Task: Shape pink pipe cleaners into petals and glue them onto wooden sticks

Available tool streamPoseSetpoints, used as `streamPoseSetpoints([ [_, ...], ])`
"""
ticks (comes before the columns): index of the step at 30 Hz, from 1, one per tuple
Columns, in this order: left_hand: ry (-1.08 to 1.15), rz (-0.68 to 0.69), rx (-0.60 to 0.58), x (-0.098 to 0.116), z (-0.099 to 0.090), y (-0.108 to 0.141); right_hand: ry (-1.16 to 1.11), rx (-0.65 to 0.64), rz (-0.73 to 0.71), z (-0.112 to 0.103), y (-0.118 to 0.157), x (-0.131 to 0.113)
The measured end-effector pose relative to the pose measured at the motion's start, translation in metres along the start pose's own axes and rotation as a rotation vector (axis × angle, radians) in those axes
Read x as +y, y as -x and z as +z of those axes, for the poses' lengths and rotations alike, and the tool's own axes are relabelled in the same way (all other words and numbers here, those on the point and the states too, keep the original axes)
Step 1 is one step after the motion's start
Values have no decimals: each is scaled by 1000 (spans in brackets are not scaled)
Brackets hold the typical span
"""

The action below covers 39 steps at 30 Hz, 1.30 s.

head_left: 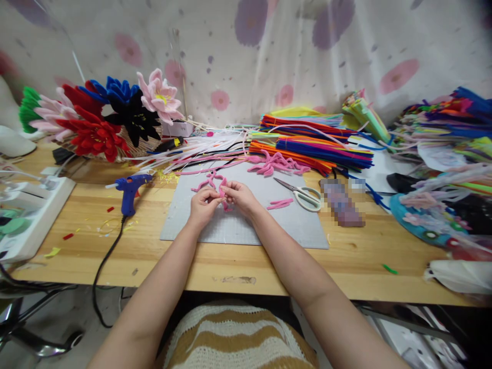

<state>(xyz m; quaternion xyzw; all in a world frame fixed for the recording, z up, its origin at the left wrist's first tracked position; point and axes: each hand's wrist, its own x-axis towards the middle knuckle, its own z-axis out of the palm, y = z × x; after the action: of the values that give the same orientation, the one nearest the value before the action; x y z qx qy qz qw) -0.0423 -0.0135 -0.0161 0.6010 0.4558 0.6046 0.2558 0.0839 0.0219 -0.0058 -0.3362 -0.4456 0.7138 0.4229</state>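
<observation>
Above the grey cutting mat (230, 233), my left hand (203, 205) and my right hand (239, 197) meet, both closed on a pink pipe cleaner (222, 185). It bends into loops, and part of it is hidden behind my fingers. More bent pink pipe cleaner (200, 188) shows just beyond my left hand. Toward the back of the mat lies a heap of shaped pink pipe cleaners (271, 163). Short pink pieces (280, 203) rest to the right of my right hand. Near them are scissors (302, 193) with pale handles, their blades slightly apart.
A blue glue gun (129, 192) with a black cord stands left of the mat. Colourful pipe cleaner bundles (307, 143) line the back. Fuzzy flowers (100, 130) fill the back left. A white power strip (46, 215) sits at left; a blurred-out object (343, 202) lies right.
</observation>
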Motion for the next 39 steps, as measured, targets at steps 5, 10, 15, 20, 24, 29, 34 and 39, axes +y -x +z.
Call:
streamPoseSetpoints([
  [5,-36,-1,23,0,0,-1,19,38,-3,2,-1,1],
  [10,2,-20,0,-2,0,-1,90,18,-60,0,0,-2],
  [15,-23,0,46,-2,-1,0,148,20,-111,-1,3,-4],
  [20,-100,33,99,1,-1,0,141,26,-116,0,3,-2],
  [24,-81,29,109,3,-1,0,119,24,-96,3,2,-2],
  [29,-57,56,121,2,-1,0,100,21,-69,3,2,-2],
  [34,-25,55,116,-4,0,-2,91,67,-83,2,1,1],
  [39,-30,52,143,-6,1,-2,84,99,-95,4,0,3],
])
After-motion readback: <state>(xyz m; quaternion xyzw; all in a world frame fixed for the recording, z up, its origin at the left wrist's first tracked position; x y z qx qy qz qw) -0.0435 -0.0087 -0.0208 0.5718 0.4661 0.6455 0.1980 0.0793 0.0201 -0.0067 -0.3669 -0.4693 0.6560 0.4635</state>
